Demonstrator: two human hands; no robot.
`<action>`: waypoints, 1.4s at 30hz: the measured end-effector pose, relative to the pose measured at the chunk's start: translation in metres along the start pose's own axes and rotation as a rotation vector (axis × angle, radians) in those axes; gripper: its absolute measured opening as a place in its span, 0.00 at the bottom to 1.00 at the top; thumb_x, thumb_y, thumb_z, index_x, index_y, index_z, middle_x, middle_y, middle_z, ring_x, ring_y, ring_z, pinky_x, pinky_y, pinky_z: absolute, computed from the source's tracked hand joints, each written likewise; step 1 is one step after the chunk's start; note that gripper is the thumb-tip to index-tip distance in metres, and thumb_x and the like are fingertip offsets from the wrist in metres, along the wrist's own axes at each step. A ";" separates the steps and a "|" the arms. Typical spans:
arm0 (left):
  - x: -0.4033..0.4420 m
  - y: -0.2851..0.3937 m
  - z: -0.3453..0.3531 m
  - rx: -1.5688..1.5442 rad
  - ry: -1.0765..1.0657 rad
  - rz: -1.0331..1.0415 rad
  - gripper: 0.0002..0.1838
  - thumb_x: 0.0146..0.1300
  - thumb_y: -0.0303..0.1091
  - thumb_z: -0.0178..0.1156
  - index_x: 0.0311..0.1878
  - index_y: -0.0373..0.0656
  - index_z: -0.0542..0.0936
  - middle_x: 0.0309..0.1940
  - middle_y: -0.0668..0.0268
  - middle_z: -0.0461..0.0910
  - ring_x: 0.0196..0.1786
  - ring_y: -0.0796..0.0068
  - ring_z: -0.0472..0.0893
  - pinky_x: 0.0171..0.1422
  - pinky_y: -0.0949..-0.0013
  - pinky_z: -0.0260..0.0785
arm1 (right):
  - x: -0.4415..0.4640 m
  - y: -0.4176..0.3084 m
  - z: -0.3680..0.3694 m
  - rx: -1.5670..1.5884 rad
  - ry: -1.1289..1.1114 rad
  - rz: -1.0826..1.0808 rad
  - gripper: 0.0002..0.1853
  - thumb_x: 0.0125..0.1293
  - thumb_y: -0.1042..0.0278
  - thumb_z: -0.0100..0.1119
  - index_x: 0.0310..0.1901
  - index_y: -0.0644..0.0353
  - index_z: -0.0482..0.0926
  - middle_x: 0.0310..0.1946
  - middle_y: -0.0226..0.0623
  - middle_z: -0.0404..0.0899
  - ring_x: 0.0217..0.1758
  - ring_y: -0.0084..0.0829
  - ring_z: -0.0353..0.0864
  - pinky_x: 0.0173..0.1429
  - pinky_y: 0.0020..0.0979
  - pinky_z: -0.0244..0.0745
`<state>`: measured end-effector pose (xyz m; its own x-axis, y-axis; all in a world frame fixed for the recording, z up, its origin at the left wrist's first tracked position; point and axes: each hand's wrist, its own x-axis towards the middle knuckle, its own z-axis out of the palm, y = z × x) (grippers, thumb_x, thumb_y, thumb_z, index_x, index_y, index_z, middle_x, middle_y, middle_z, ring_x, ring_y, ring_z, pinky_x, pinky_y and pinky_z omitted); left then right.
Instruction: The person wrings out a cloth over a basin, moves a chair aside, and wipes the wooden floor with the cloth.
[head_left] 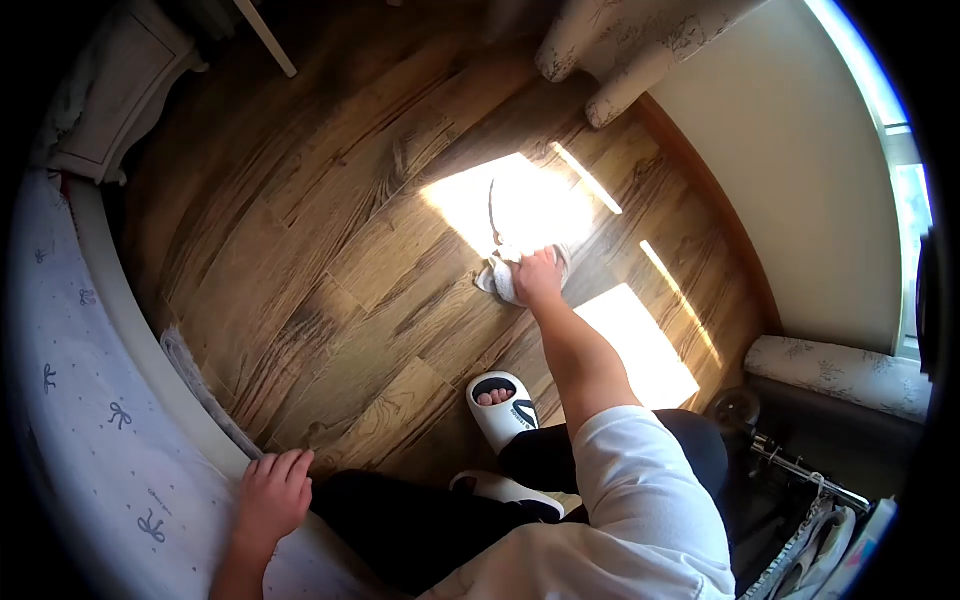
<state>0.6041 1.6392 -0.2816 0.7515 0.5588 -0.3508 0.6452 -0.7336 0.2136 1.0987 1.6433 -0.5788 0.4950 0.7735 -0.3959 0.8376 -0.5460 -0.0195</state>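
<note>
My right hand (pixel 541 274) reaches down to the wood-look floor (pixel 330 290), its fingers closed on a bunched white cloth (pixel 499 281). The cloth lies at the lower edge of a bright sunlit patch, and part of it is hidden under the hand. My left hand (pixel 277 490) rests on the edge of the bed (pixel 120 470), fingers extended over the rim and holding nothing. The bed has a pale cover with a bow print.
My feet are in white slides (pixel 497 425) below the cloth. Patterned curtains (pixel 615 75) hang at the top. A wheeled rack (pixel 800 470) with hanging things stands at lower right. A white cabinet (pixel 125 90) is at upper left. A grey strip (pixel 205 390) lies along the bed base.
</note>
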 end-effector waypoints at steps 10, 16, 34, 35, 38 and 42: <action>0.040 0.048 -0.024 -0.202 0.054 0.148 0.19 0.58 0.32 0.62 0.54 0.46 0.80 0.51 0.66 0.79 0.50 0.62 0.78 0.55 0.57 0.72 | -0.019 0.182 -0.199 0.719 -0.298 0.366 0.22 0.67 0.56 0.65 0.61 0.48 0.77 0.52 0.36 0.82 0.50 0.32 0.84 0.50 0.40 0.81; 0.112 0.112 -0.069 -0.318 0.214 0.280 0.20 0.60 0.32 0.61 0.56 0.45 0.78 0.53 0.63 0.78 0.52 0.59 0.79 0.56 0.57 0.73 | -0.038 0.206 -0.323 1.014 -0.317 0.122 0.28 0.71 0.53 0.57 0.71 0.40 0.64 0.62 0.40 0.74 0.60 0.43 0.79 0.53 0.62 0.78; 0.284 0.176 0.095 -0.594 -0.080 -0.038 0.23 0.63 0.43 0.59 0.59 0.42 0.76 0.61 0.50 0.73 0.64 0.49 0.72 0.69 0.56 0.65 | -0.361 0.048 -0.405 0.099 0.011 -0.576 0.20 0.68 0.53 0.57 0.54 0.59 0.77 0.37 0.39 0.79 0.43 0.41 0.81 0.48 0.39 0.74; 0.300 0.172 0.112 -0.616 -0.089 -0.026 0.28 0.61 0.45 0.61 0.64 0.45 0.73 0.66 0.51 0.69 0.68 0.43 0.67 0.71 0.52 0.62 | -0.367 0.041 -0.390 0.090 -0.030 -0.657 0.18 0.68 0.54 0.57 0.53 0.58 0.77 0.35 0.38 0.78 0.41 0.39 0.81 0.45 0.37 0.73; 0.344 0.187 0.095 -0.252 -0.017 0.030 0.34 0.60 0.47 0.62 0.71 0.53 0.68 0.69 0.53 0.67 0.71 0.38 0.63 0.73 0.47 0.59 | -0.360 0.037 -0.339 0.123 -0.078 -0.730 0.23 0.69 0.59 0.56 0.61 0.59 0.74 0.37 0.34 0.76 0.40 0.33 0.77 0.47 0.31 0.72; 0.420 0.226 0.082 0.095 -0.072 -0.045 0.40 0.62 0.56 0.60 0.76 0.71 0.56 0.66 0.49 0.70 0.70 0.37 0.64 0.73 0.44 0.59 | -0.342 0.067 -0.351 0.012 0.028 -0.719 0.25 0.65 0.64 0.53 0.63 0.64 0.73 0.34 0.37 0.76 0.40 0.37 0.75 0.54 0.41 0.70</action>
<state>1.0540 1.6765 -0.4556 0.7080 0.5652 -0.4233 0.6595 -0.7436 0.1102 1.0664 1.4554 -0.1224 -0.1726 0.9508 -0.2571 0.9559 0.0988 -0.2766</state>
